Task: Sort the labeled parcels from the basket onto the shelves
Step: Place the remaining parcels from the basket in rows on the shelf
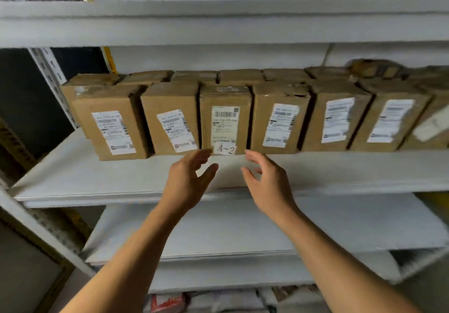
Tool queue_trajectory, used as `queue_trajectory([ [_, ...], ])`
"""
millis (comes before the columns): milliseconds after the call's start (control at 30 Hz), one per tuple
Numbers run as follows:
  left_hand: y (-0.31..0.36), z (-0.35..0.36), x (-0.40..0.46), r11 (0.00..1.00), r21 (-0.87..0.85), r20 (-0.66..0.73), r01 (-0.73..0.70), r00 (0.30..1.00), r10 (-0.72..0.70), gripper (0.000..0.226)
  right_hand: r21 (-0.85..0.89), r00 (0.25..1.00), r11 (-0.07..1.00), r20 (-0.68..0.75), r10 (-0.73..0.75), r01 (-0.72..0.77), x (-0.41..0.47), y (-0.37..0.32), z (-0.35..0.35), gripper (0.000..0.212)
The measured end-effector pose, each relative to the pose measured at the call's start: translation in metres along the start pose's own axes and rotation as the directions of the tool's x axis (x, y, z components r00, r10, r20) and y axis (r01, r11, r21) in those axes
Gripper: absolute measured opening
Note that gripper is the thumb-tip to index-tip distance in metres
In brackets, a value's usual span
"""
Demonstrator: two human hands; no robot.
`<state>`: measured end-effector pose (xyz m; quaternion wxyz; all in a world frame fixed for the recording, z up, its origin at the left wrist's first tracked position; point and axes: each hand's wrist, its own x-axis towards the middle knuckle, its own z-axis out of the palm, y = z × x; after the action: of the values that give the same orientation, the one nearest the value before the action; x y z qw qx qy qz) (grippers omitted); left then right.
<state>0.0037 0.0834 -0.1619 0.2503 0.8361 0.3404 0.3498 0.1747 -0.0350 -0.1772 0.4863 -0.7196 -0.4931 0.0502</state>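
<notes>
A row of several brown cardboard parcels with white shipping labels stands on a white shelf. The middle parcel carries a small tag reading "A-2" at its foot. My left hand and my right hand are raised just in front of that parcel, one on each side, fingers relaxed and holding nothing. Neither hand touches the parcel. A second row of boxes sits behind the front row. The basket is not in view.
An upper shelf hangs above the parcels and a lower white shelf lies below. A perforated metal upright stands at the left. Wrapped packages show at the bottom edge.
</notes>
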Motion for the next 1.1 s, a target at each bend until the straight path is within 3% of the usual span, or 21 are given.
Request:
queue_trajectory([
  [200, 0.117, 0.127, -0.006, 0.976, -0.032, 0.185, -0.214, 0.959, 0.217, 0.045, -0.074, 0.969, 0.977, -0.164, 0.186, -0.201, -0.059, 0.094, -0.149, 0.044],
  [367, 0.205, 0.233, -0.024, 0.926, -0.11, 0.411, -0.361, 0.832, 0.373, 0.037, -0.1, 0.868, 0.896, -0.314, 0.385, -0.433, -0.135, 0.162, -0.257, 0.044],
  [567, 0.286, 0.367, -0.077, 0.855, -0.294, 0.616, -0.428, 0.599, 0.511, 0.042, -0.073, 0.602, 0.675, -0.531, 0.596, -0.734, -0.247, 0.218, -0.334, 0.036],
  [700, 0.325, 0.445, -0.125, 0.805, -0.413, 0.734, -0.427, 0.368, 0.572, 0.045, -0.038, 0.387, 0.459, -0.604, 0.697, -0.888, -0.317, 0.245, -0.363, 0.041],
  [800, 0.347, 0.493, -0.167, 0.78, -0.472, 0.788, -0.411, 0.202, 0.582, 0.047, 0.022, 0.245, 0.329, -0.623, 0.743, -0.944, -0.369, 0.261, -0.375, 0.035],
  [1100, 0.382, 0.584, -0.324, 0.761, -0.537, 0.842, -0.364, -0.182, 0.508, 0.053, 0.244, -0.118, 0.035, -0.584, 0.803, -0.969, -0.532, 0.276, -0.371, 0.054],
])
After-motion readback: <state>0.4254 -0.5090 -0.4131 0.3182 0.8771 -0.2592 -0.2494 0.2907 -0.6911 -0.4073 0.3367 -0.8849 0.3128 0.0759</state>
